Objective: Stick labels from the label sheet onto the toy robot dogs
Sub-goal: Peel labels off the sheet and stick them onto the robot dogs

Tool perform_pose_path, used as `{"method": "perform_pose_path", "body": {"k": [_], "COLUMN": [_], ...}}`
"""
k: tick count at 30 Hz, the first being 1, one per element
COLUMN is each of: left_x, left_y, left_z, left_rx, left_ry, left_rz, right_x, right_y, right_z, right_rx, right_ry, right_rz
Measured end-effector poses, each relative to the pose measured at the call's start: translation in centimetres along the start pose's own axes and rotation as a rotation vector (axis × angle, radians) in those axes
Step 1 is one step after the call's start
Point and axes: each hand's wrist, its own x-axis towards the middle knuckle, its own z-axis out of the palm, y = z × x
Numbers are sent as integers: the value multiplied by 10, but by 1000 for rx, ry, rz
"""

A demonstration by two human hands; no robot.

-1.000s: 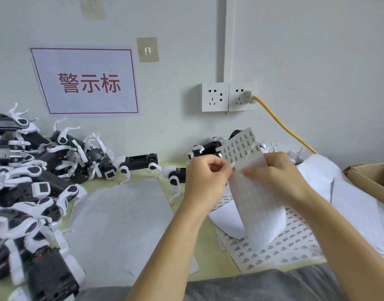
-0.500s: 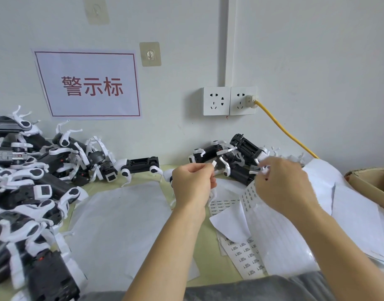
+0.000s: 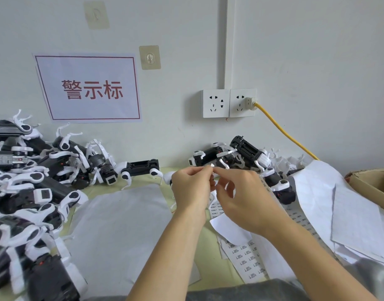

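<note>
My left hand [image 3: 192,187] and my right hand [image 3: 243,196] meet above the table's middle, fingertips together, pinching a small white label [image 3: 212,165] between them. The label sheet [image 3: 247,259] with rows of printed labels lies flat under my right forearm. A big pile of black-and-white toy robot dogs [image 3: 30,181] fills the left side. One dog [image 3: 141,168] lies alone by the wall. A smaller group of dogs [image 3: 241,155] lies just behind my hands.
Blank white sheets [image 3: 121,231] cover the table left of my arms, and more paper [image 3: 339,205] is stacked at the right. A cardboard box [image 3: 373,183] sits at the far right. A yellow cable [image 3: 284,131] runs from the wall socket [image 3: 229,103].
The label sheet went from held up in front of me down to the table. My right hand let it go and came up to meet my left hand at the small label.
</note>
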Motion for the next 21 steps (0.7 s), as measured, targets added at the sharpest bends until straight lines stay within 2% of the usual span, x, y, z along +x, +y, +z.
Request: {"method": "perform_pose_path", "body": {"k": [4, 6, 14, 16, 21], "left_x": [0, 1, 14, 21, 22], "left_y": [4, 4, -5, -8, -24], "left_z": [0, 0, -16, -24, -30], "left_rx": [-73, -17, 569, 776, 1244], "left_ry": [-51, -80, 96, 49, -122], "left_rz": [-65, -39, 470, 506, 445], "right_x": [1, 1, 3, 3, 2], "right_y": [4, 8, 29, 32, 34], "right_z": [4, 5, 8, 8, 10], "right_rx": [1, 15, 31, 54, 89], "right_ry": [19, 50, 123, 122, 97], "right_rz": [11, 37, 245, 283, 308]}}
